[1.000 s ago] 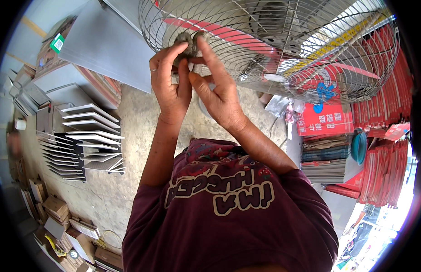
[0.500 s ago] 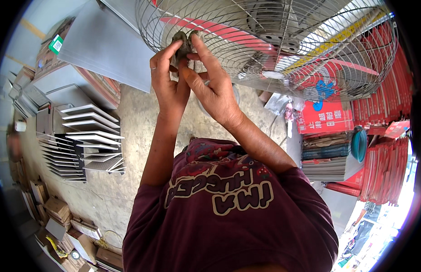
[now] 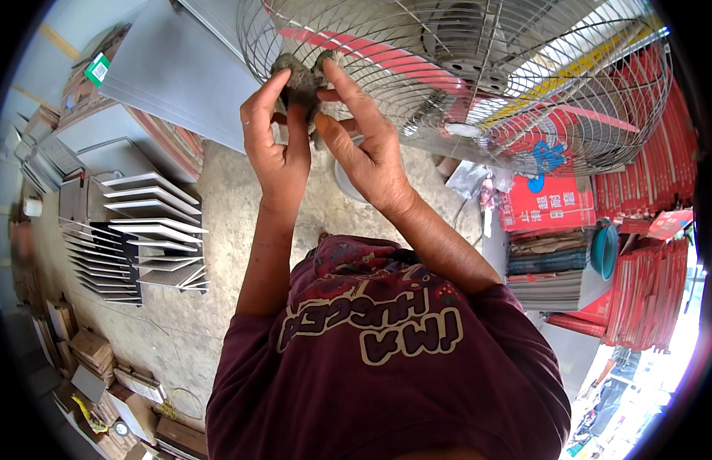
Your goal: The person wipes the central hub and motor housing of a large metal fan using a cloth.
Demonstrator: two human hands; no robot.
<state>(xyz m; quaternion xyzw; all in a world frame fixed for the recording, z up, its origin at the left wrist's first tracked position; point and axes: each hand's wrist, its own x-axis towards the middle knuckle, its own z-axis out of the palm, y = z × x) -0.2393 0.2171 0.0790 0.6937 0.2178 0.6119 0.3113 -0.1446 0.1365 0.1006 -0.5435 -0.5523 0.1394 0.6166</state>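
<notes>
In front of me my left hand [image 3: 278,138] and my right hand [image 3: 367,142] are raised close together. Between their fingertips is a soft, crumpled grey-brown bundle [image 3: 301,86], which looks like a dirty rag, though its kind is not plain. Each hand pinches one side of it with thumb and fingers, and the lower part is partly hidden by them. Right behind the bundle stands the round wire guard of a large fan [image 3: 448,84] with red blades. Whether the bundle touches the wires I cannot tell.
Grey panels [image 3: 180,77] lean at the upper left. A rack of tile samples [image 3: 157,222] stands on the concrete floor [image 3: 226,230]. Red cartons [image 3: 647,291] are stacked on the right beside a teal bowl [image 3: 605,251]. Boxes [image 3: 95,349] line the lower left.
My left hand has shifted slightly left and down, away from my right hand. The grey-brown bundle is spread wider between them, and more of it shows.
</notes>
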